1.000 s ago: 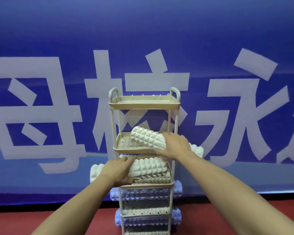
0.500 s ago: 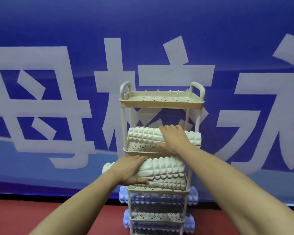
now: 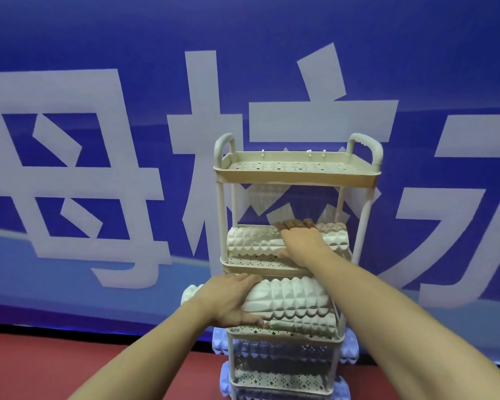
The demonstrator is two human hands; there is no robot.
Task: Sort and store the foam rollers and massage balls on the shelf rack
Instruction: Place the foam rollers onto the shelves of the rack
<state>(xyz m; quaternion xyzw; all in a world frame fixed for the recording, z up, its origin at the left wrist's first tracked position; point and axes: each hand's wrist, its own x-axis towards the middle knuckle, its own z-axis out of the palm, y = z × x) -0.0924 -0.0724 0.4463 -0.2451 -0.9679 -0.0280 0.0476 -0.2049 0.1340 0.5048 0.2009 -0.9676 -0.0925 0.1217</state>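
A beige shelf rack [image 3: 298, 177] with several perforated tiers stands before me. A white knobbed foam roller [image 3: 253, 242] lies across the second tier, and my right hand [image 3: 300, 243] grips it from the front, fingers curled over its top. On the third tier lies another white roller [image 3: 292, 298]; my left hand [image 3: 228, 301] holds its left end with the thumb underneath. A third white roller [image 3: 303, 324] sits below and in front of that one. Pale blue rollers [image 3: 348, 350] fill the two lower tiers. The top tier holds nothing visible.
A blue banner [image 3: 127, 82] with large white characters hangs right behind the rack. Red floor [image 3: 41, 370] spreads to the left and right of the rack's base. The end of a further white roller [image 3: 189, 294] sticks out left of the third tier.
The roller in my right hand has gone from tilted and overhanging the right side to lying level inside the second tier. The view has moved closer to the rack. My left hand stays on its roller.
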